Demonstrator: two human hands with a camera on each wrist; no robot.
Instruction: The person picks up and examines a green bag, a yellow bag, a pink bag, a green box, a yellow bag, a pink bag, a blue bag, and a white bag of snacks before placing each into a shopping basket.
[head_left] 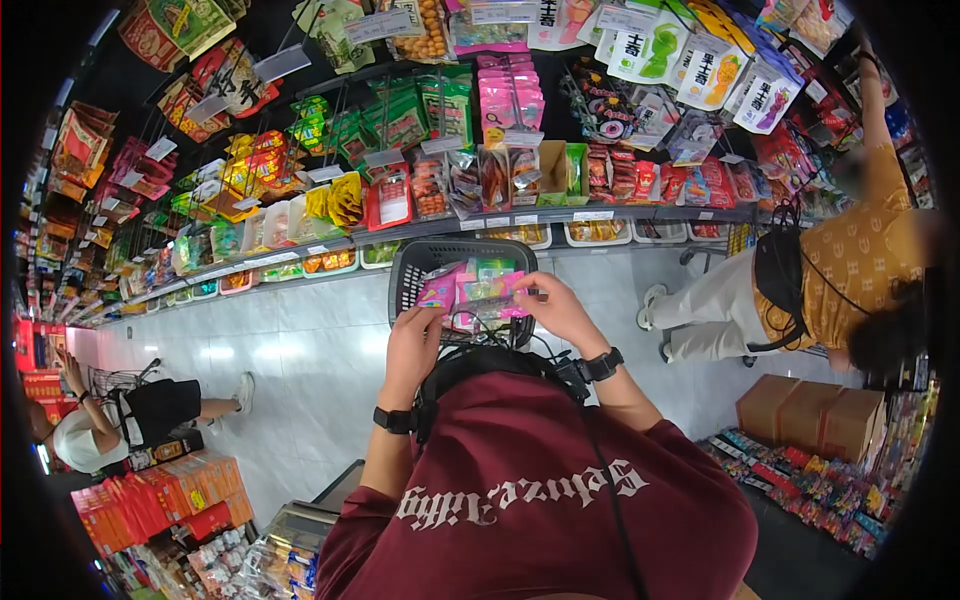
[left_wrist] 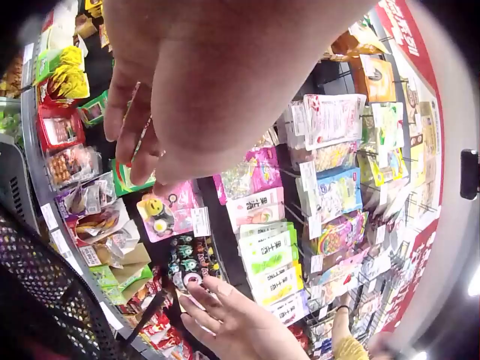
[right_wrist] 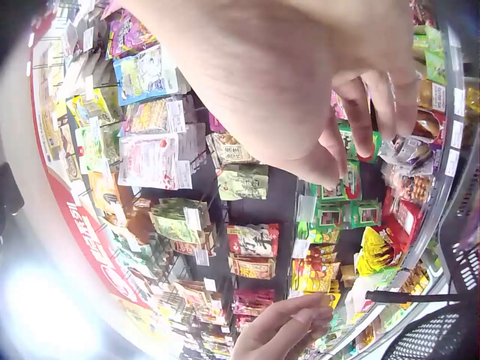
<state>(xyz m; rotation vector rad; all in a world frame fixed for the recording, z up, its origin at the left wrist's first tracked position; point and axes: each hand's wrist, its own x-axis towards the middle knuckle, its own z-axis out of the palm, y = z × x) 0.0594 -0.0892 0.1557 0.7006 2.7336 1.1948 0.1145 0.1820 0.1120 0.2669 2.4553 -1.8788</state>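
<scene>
Apparently your left hand pinches a pink packet over the basket; your right hand looks loose-fingered; floor borders both sides.

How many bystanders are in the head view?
2: a white-topped person at left and a yellow-shirted person at right. Others may be hidden.

I saw bright pink packets in a dark grey basket pierced with a pattern of small holes. On my feed, the maroon T-shirt bore white gothic lettering, and the wrist straps were black. I also made out a mustard shirt patterned in white, off-white trousers, a pale grey floor, brown cartons, orange-red boxes, and white pouches printed in green, orange and purple.
</scene>
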